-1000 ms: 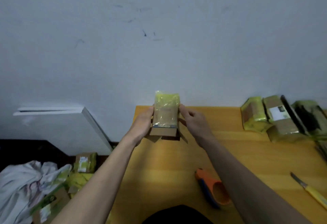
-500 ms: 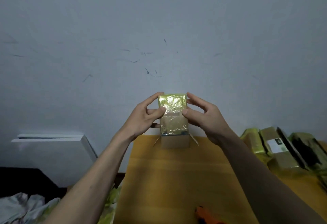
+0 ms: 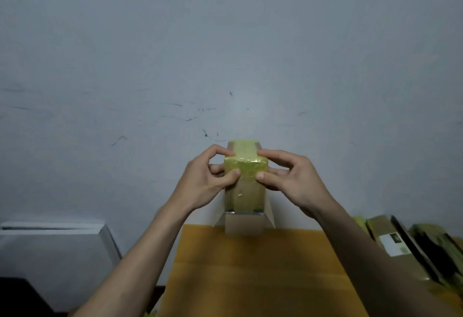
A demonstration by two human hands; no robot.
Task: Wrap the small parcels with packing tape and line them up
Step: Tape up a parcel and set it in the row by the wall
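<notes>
Curled fingers (image 3: 225,152) of left hand (image 3: 203,181) pinching upper left edge of small parcel (image 3: 246,183), thumb pressed flat on front face near the yellow-green tape (image 3: 246,166). Same grasp on the other side: right hand (image 3: 293,178) with fingers bent over upper right corner, thumb tip touching the front face just below the taped band. Parcel held upright in the air between both hands, above far edge of wooden table (image 3: 250,274), in front of grey wall (image 3: 225,41). Top part of parcel covered with shiny yellow-green tape, middle part brown cardboard under clear film, bottom end with open cardboard flaps (image 3: 270,214) spread to left and right. Bottom of parcel seen close over the table edge, touching or apart cannot be told. At right side of table, row of wrapped parcels (image 3: 400,241) lying one beside another, some greenish, one with white label, edges blurred. At lower left, beyond table, white flat panel (image 3: 62,231) leaning near the wall, dark floor area under it. Both forearms reaching up from bottom of view toward the parcel. Thin dark scratch marks (image 3: 190,118) on the wall above the hands.
</notes>
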